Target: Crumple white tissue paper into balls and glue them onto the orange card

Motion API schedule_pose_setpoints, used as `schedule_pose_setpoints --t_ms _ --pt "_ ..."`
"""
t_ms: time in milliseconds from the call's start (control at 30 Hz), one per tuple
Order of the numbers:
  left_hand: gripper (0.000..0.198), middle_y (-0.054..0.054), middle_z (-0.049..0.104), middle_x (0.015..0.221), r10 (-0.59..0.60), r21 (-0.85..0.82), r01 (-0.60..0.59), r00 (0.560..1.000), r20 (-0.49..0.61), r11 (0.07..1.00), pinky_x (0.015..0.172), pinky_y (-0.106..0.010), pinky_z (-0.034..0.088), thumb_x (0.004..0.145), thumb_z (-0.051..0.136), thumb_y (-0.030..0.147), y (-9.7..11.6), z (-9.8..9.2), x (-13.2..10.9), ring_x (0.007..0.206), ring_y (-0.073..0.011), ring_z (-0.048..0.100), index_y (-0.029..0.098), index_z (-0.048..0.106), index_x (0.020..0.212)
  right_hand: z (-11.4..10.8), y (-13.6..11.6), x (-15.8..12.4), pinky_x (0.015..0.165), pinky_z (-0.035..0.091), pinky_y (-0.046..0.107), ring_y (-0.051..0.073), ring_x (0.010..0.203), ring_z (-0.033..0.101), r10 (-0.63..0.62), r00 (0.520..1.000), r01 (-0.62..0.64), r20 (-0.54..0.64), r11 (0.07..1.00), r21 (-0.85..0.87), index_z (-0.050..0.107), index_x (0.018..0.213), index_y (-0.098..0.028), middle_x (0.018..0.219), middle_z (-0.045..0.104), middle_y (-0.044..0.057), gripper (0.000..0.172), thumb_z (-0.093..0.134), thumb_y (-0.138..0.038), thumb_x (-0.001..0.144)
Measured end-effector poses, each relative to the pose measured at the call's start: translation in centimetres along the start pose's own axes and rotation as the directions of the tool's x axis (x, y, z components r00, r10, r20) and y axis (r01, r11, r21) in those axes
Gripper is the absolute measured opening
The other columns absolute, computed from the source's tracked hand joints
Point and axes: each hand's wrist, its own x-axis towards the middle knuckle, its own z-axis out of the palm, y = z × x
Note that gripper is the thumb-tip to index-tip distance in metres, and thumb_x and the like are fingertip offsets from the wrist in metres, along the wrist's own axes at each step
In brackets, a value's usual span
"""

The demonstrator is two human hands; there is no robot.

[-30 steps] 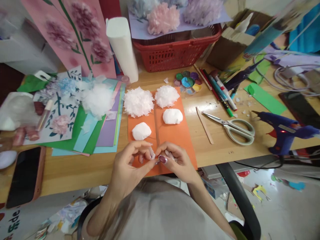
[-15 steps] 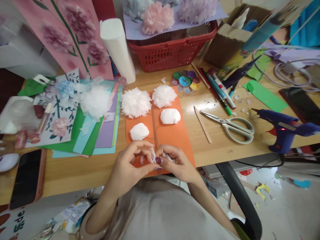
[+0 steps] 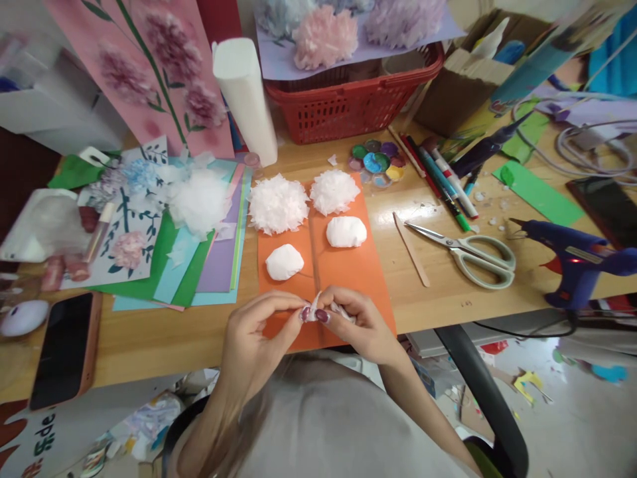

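Observation:
Above the lower edge of an orange sheet (image 3: 343,285), my left hand (image 3: 263,332) and my right hand (image 3: 355,325) meet fingertip to fingertip. Both pinch a small crumpled piece of white tissue (image 3: 312,311); part of it shows under my right fingers. On the sheet lie two smooth white wads, one at left (image 3: 284,262) and one at right (image 3: 346,232). Behind them sit two ruffled white tissue puffs, one at left (image 3: 279,204) and one at right (image 3: 334,191).
Scissors (image 3: 462,252), a wooden stick (image 3: 411,249) and a blue glue gun (image 3: 572,255) lie to the right. Coloured paper (image 3: 212,269) with a loose white tissue pile (image 3: 199,202) is at left, beside a phone (image 3: 64,348). A red basket (image 3: 348,109) stands behind.
My left finger and thumb have closed on the white tissue, where they were more spread before. The whole view has shifted slightly, so the table's things appear further right.

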Motion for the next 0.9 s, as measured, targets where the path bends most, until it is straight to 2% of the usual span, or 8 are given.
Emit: schedule_pose_setpoints --t_ms 133,300,400,533,633,733,833,900 --pt "0.007 0.002 0.077 0.084 -0.14 -0.085 0.135 0.988 -0.059 0.987 0.074 -0.018 0.057 0.087 0.066 0.02 -0.4 0.1 0.0 0.078 -0.0114 0.073 0.023 0.072 0.086 0.0 0.0 0.0 0.054 0.034 0.023 0.01 0.058 0.04 0.016 1.0 -0.016 -0.009 1.0 -0.022 0.062 0.084 -0.017 0.067 0.051 -0.003 0.021 0.061 -0.036 0.094" --pt "0.001 0.003 0.075 0.078 -0.151 -0.024 0.149 0.969 -0.193 0.989 0.067 -0.015 0.056 0.084 0.069 0.024 -0.5 0.2 0.2 0.073 -0.0107 0.072 0.023 0.069 0.084 0.0 -0.2 0.1 0.053 0.032 0.023 0.01 0.056 0.038 0.026 1.0 -0.027 -0.016 0.999 -0.032 0.058 0.079 -0.018 0.064 0.046 -0.004 0.024 0.06 -0.038 0.093" --pt "0.009 0.0 0.075 0.081 -0.156 0.007 0.164 0.95 -0.272 0.986 0.066 -0.018 0.056 0.083 0.07 0.027 -0.6 0.1 0.3 0.075 -0.0129 0.072 0.022 0.069 0.09 0.0 -0.1 0.0 0.051 0.03 0.023 0.009 0.054 0.035 0.047 0.999 -0.047 -0.023 0.999 -0.02 0.058 0.078 -0.018 0.062 0.043 -0.005 0.027 0.061 -0.041 0.092" --pt "0.009 -0.001 0.074 0.088 -0.077 0.065 0.105 0.938 -0.338 0.992 0.069 -0.02 0.055 0.087 0.067 0.027 -1.0 -0.7 0.5 0.079 -0.0139 0.071 0.021 0.069 0.093 -0.1 0.1 -0.1 0.048 0.027 0.022 0.009 0.052 0.033 0.058 0.997 -0.058 -0.054 0.998 0.009 0.056 0.078 -0.019 0.06 0.039 -0.006 0.027 0.061 -0.042 0.092" --pt "0.012 0.001 0.072 0.088 0.051 0.128 -0.004 0.93 -0.364 0.992 0.075 -0.02 0.054 0.092 0.058 0.019 -1.2 -1.2 0.6 0.085 -0.0126 0.069 0.022 0.068 0.087 0.0 0.2 -0.2 0.047 0.026 0.023 0.009 0.052 0.034 0.042 0.997 -0.042 -0.065 0.999 -0.004 0.056 0.079 -0.02 0.061 0.04 -0.006 0.026 0.061 -0.041 0.093" --pt "0.024 0.0 0.071 0.089 0.172 0.178 -0.124 0.943 -0.283 0.976 0.08 -0.023 0.053 0.092 0.051 0.009 -0.7 -0.9 0.6 0.091 -0.0138 0.067 0.022 0.068 0.084 0.1 0.2 -0.1 0.047 0.025 0.023 0.009 0.051 0.033 0.051 0.995 -0.052 -0.08 0.998 -0.021 0.057 0.079 -0.02 0.06 0.039 -0.006 0.026 0.06 -0.042 0.094" --pt "0.027 -0.002 0.072 0.093 0.225 0.192 -0.205 0.971 -0.086 0.96 0.082 -0.024 0.054 0.091 0.049 0.005 -0.1 -0.1 0.6 0.09 -0.0143 0.068 0.021 0.071 0.091 0.2 0.1 0.0 0.048 0.026 0.023 0.009 0.051 0.032 0.05 0.995 -0.052 -0.088 0.999 -0.016 0.058 0.081 -0.02 0.059 0.039 -0.006 0.026 0.06 -0.043 0.095" --pt "0.027 -0.004 0.073 0.1 0.254 0.151 -0.254 0.967 0.019 0.955 0.085 -0.025 0.055 0.089 0.052 0.005 0.1 0.3 0.5 0.093 -0.015 0.069 0.02 0.071 0.1 0.2 0.0 0.1 0.05 0.028 0.024 0.009 0.052 0.033 0.034 0.996 -0.033 -0.087 0.999 0.018 0.06 0.082 -0.02 0.06 0.041 -0.006 0.025 0.06 -0.042 0.095"
